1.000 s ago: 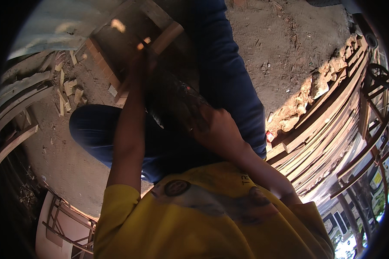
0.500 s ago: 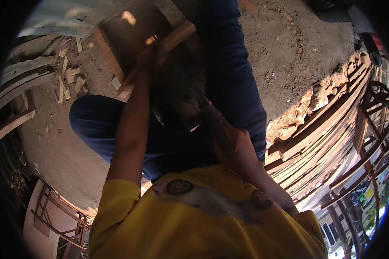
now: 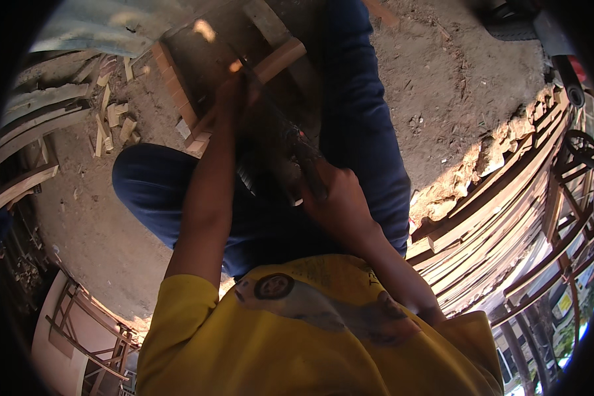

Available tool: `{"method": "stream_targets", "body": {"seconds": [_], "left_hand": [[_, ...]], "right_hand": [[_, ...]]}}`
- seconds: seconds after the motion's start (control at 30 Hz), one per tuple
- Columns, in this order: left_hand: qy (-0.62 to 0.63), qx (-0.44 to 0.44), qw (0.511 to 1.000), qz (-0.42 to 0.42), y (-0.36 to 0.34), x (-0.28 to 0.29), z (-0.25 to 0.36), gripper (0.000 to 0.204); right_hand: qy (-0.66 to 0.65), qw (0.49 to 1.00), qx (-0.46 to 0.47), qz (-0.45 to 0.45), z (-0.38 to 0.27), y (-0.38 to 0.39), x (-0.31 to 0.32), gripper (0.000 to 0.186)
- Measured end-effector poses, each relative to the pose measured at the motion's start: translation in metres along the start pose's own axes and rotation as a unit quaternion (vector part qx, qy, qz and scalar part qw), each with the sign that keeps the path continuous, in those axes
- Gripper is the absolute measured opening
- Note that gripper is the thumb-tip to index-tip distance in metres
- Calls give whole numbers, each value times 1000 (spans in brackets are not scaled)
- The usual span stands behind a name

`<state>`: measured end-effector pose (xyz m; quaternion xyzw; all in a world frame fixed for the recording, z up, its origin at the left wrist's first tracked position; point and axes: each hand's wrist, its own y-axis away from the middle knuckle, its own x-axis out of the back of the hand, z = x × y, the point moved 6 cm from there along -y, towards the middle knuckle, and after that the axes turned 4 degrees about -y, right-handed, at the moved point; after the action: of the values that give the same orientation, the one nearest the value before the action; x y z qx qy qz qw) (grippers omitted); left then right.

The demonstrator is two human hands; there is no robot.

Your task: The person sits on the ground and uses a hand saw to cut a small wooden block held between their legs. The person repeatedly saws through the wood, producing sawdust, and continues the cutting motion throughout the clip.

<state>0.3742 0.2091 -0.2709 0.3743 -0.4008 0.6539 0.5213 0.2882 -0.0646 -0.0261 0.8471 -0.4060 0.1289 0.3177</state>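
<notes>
My right hand (image 3: pixel 336 199) is wrapped round the dark handle of what looks like a handsaw (image 3: pixel 280 122). Its narrow blade slants up and left, past my left hand (image 3: pixel 234 98). That hand presses on a wooden piece (image 3: pixel 282 59), closed round it as far as the shadow shows. The far end of the wood sticks out beyond the blade, to the right. Deep shade between my legs hides the fingertips and the exact spot where blade and wood meet.
Beyond lies a wooden board (image 3: pixel 266 21), with a row of reddish-brown blocks (image 3: pixel 173 82) on the left. Wood offcuts (image 3: pixel 115 119) litter the dirt floor. Long planks (image 3: pixel 501 218) are stacked at right. A metal sheet (image 3: pixel 99 30) stands far left.
My right hand has slid forward and left with the saw, away from my body. My left hand remains at the wood, nearly unmoved. The whole view has shifted slightly.
</notes>
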Motion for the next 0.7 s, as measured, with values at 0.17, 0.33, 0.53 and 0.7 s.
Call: {"method": "stream_targets", "body": {"seconds": [0.17, 0.33, 0.53, 0.7], "left_hand": [[-37, -4, 999, 5, -2, -8, -19, 31], [19, 69, 996, -58, -2, -10, 0, 30], [-34, 8, 999, -20, 0, -12, -5, 32], [79, 79, 993, -48, 1, -13, -17, 33]], "right_hand": [[-40, 998, 21, 44, -9, 42, 19, 15], [0, 999, 35, 22, 3, -14, 4, 20], [-74, 997, -3, -6, -2, 34, 18, 18], [19, 999, 47, 10, -9, 15, -4, 22]]}}
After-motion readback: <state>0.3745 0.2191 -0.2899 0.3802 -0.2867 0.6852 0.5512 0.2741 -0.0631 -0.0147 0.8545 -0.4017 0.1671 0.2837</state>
